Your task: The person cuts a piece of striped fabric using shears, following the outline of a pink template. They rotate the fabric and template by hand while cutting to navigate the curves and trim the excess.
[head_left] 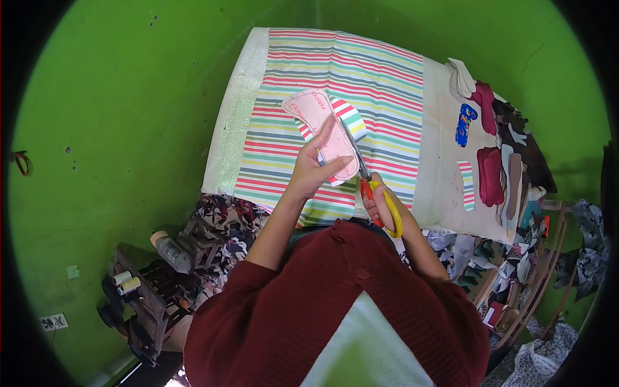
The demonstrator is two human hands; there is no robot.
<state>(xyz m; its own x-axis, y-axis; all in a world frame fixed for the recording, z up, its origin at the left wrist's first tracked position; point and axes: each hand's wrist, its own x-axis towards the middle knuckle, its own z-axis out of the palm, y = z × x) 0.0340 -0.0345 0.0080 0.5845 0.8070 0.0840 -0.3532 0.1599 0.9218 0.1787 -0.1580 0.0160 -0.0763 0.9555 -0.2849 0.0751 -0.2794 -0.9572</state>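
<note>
My left hand [314,164] grips a pink sole-shaped piece [311,108] with red print, thumb on its lower end. Striped fabric shows behind and beside this piece, with a loose strip [349,119] curling off its right edge. In my right hand [380,198] are scissors [395,219] with yellow and orange handles. Their blades point up and left along the right edge of the pink piece, against the striped strip. Beneath both hands a large striped cloth [380,84] lies spread on the white table [438,129].
On the table's right side lie a striped cutout [466,185], a blue patterned piece [465,124], maroon pieces [490,177] and white sole shapes [461,79]. Fabric scraps [225,219] are heaped below the table. A wooden rack [143,290] with thread spools stands at lower left.
</note>
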